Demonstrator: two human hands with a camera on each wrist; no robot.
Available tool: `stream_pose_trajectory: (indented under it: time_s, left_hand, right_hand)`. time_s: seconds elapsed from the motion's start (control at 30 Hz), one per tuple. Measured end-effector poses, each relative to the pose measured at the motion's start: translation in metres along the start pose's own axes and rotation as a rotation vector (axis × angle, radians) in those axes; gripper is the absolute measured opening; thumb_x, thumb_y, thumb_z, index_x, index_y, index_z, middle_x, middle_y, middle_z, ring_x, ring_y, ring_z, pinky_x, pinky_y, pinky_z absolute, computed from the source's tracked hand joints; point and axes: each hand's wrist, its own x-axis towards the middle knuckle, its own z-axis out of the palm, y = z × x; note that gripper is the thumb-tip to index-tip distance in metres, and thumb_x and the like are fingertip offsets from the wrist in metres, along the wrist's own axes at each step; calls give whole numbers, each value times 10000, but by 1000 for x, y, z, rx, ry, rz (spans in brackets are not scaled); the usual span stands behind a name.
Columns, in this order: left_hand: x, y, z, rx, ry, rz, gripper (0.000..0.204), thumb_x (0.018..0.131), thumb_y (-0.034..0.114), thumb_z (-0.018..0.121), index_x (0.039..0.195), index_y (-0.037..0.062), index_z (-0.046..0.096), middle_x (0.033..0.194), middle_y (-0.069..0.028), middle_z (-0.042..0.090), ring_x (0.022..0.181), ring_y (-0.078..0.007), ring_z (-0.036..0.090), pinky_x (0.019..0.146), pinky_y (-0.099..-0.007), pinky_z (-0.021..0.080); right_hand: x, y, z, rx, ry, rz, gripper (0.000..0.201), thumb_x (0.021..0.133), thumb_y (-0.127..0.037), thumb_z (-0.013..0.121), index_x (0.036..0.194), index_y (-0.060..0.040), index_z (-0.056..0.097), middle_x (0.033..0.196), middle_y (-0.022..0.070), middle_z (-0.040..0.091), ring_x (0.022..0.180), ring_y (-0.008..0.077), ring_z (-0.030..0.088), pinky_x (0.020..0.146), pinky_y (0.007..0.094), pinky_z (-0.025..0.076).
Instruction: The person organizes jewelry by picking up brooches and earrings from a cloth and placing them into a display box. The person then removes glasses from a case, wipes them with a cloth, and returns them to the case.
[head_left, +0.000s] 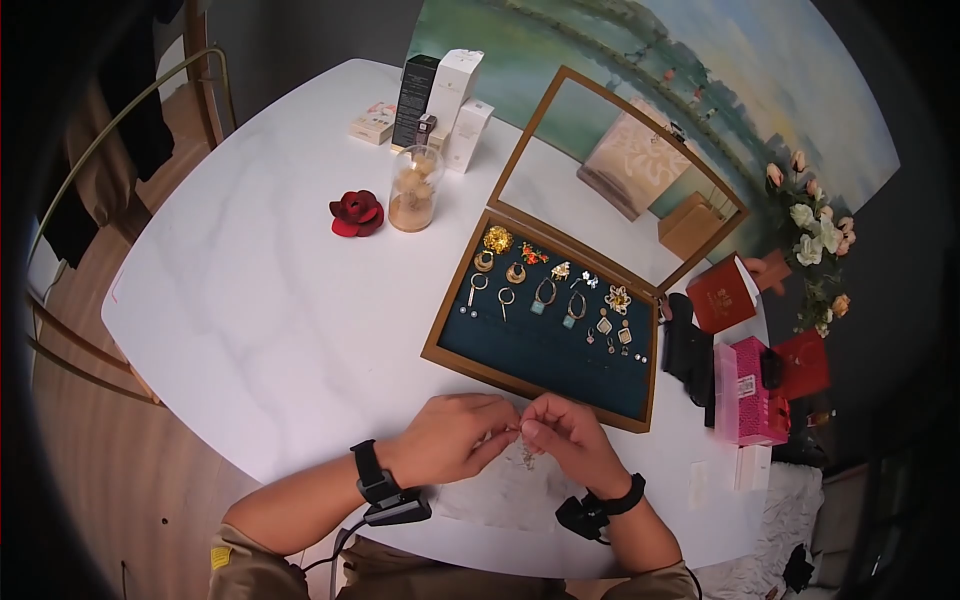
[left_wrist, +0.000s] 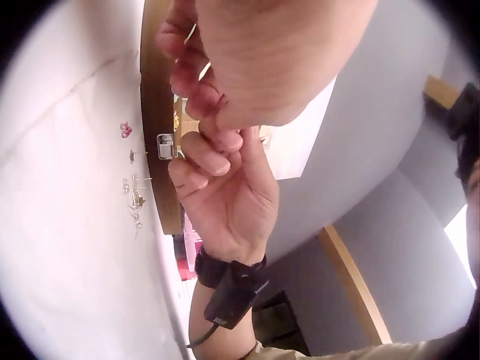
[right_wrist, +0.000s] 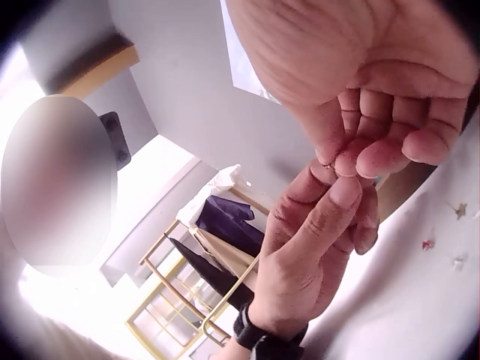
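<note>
Both hands meet above the table just in front of the jewellery box [head_left: 535,375]. My left hand [head_left: 455,435] and right hand [head_left: 570,437] pinch a tiny piece of jewellery [right_wrist: 328,165] between their fingertips, which hide most of it; I cannot tell its exact kind. Below them several small loose earrings [left_wrist: 136,196] lie on the white surface, along with a pink-red stud [left_wrist: 126,130]. The box's glass lid stands open. On its dark green lining, hoop earrings [head_left: 478,290], a gold flower-shaped piece [head_left: 497,239] and blue drop earrings [head_left: 541,297] sit in rows.
Behind and left stand a red flower [head_left: 357,213], a clear dome [head_left: 414,190] and cosmetic boxes [head_left: 455,85]. On the right are a black case [head_left: 688,350], a red box [head_left: 722,295] and a pink box [head_left: 750,390]. A painting [head_left: 740,90] leans behind.
</note>
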Motion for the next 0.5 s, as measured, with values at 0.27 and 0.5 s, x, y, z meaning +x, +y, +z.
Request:
stream_pose_trajectory:
  time_s: [0.27, 0.5]
  left_hand:
    - [3, -3, 0, -23, 85, 126, 31, 929, 63, 698, 941, 44, 720, 828, -102, 672, 714, -291, 659, 627, -372, 525]
    - [4, -7, 3, -10, 182, 176, 21, 916, 61, 707, 914, 42, 715, 805, -106, 649, 728, -315, 648, 650, -401, 524]
  right_hand:
    - [0, 2, -2, 166, -40, 61, 136, 1061, -171, 624, 1095, -39, 634, 923, -11, 629, 809, 54, 576, 742, 228, 494]
    - [-3, -4, 1, 33, 34, 4, 119, 1042, -128, 644, 1105, -27, 640, 951, -13, 645, 816, 57, 596, 734, 227, 496]
